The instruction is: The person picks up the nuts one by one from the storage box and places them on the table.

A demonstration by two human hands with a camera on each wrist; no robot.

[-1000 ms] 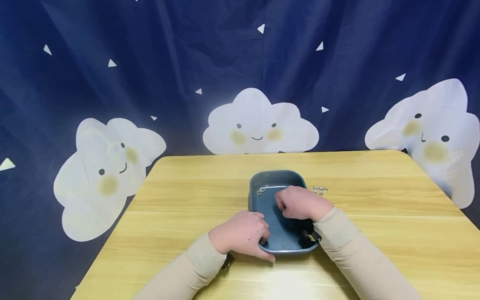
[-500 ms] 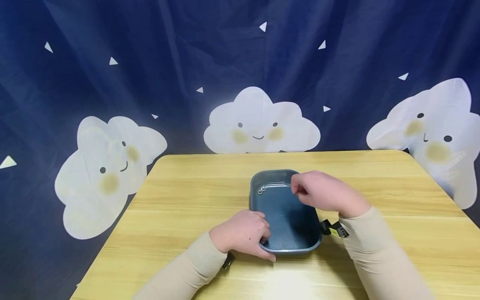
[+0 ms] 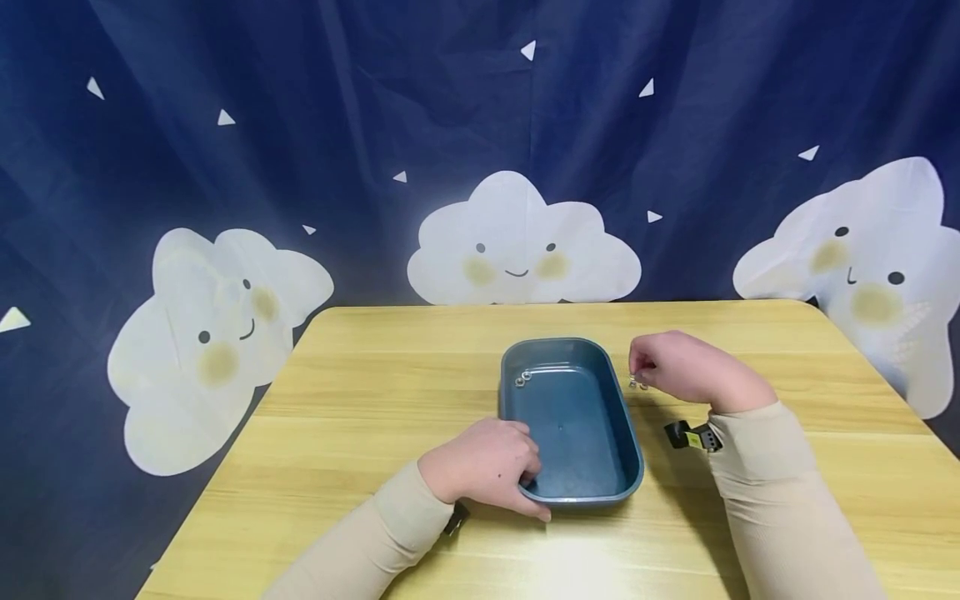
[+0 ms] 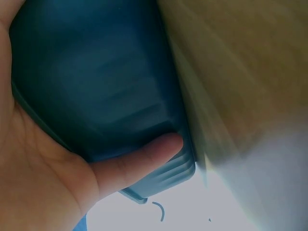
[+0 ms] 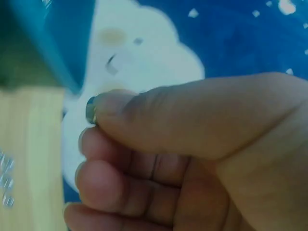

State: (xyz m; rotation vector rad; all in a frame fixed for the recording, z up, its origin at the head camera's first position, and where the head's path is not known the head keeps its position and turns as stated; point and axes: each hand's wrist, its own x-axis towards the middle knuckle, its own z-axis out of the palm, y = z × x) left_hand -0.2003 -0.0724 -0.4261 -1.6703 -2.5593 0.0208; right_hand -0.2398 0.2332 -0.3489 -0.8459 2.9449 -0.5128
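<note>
My left hand [image 3: 486, 465] grips the near left corner of a dark blue plastic tray [image 3: 573, 442], fingers curled over the rim. In the left wrist view its thumb [image 4: 144, 159] lies along the outside of the tray wall. Two small metal nuts [image 3: 520, 382] lie inside, by the far left wall. To the right of the tray, my right hand [image 3: 686, 367] pinches another metal nut [image 5: 91, 110] between thumb and fingertips. Several loose nuts [image 5: 6, 180] lie on the table close to that hand, partly hidden by it in the head view.
The wooden table [image 3: 390, 367] extends around the tray on all sides. Behind it hangs a dark blue curtain [image 3: 360, 100] with white smiling clouds. A small black camera [image 3: 693, 436] sits at the right wrist.
My right hand has risen from inside the tray and crossed its right rim to the loose nuts on the table. The left hand keeps its grip on the tray.
</note>
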